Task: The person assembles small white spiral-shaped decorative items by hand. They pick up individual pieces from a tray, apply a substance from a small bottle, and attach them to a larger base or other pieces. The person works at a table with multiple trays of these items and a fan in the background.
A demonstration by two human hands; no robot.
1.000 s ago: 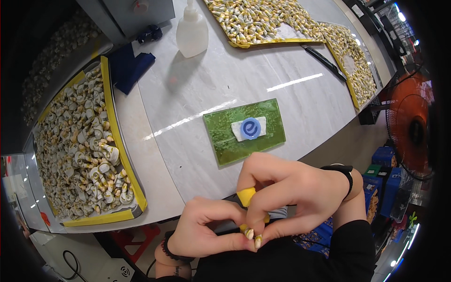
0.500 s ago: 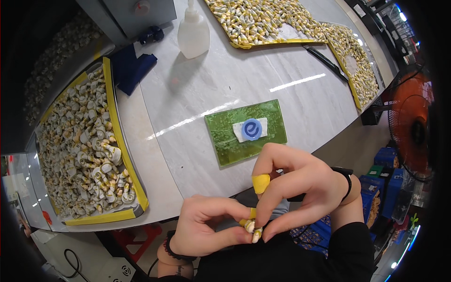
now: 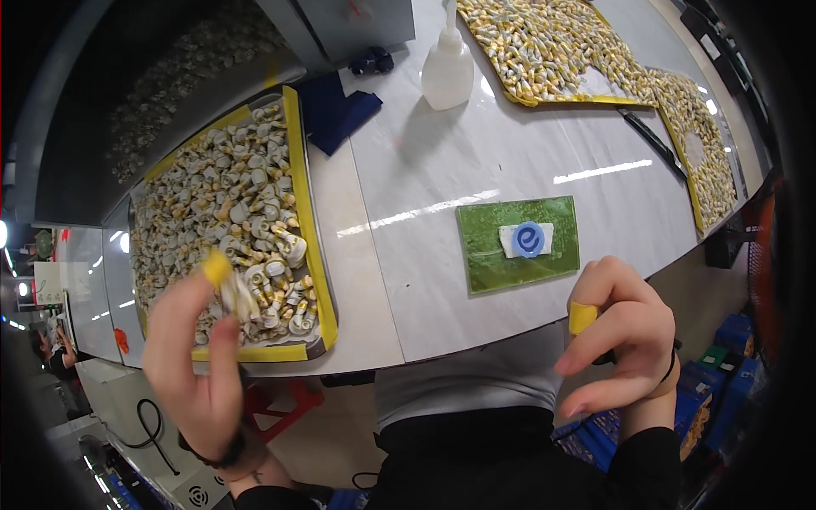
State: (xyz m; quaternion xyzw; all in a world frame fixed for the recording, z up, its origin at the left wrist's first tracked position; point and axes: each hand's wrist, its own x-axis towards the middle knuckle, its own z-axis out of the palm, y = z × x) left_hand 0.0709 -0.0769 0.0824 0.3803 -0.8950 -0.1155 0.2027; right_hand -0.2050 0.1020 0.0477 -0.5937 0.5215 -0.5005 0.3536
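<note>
My left hand (image 3: 191, 361), blurred by motion, is over the near part of the left tray (image 3: 326, 319). A small white-and-yellow piece (image 3: 239, 297), smeared in the picture, shows between its thumb and index finger. A yellow finger cover sits on that index fingertip. My right hand (image 3: 625, 336) hovers by the table's front edge, fingers curled but apart, with nothing visible between them. It too wears a yellow finger cover (image 3: 583, 319). Many similar small pieces (image 3: 234, 200) fill the left tray. Beyond the right hand lies a green pad (image 3: 489, 274) bearing a white strip and a round blue cap (image 3: 527, 240).
A translucent pump bottle (image 3: 448, 72) and a dark blue cloth (image 3: 342, 115) are at the back. Two yellow-edged trays of small pieces (image 3: 561, 47) stand far right, with a black knife-like tool (image 3: 653, 143) beside them. Blue bins (image 3: 735, 336) are below right.
My hands have come apart. The left swung left over the tray with the small piece; the right moved right, its fingers emptied. The view has turned left.
</note>
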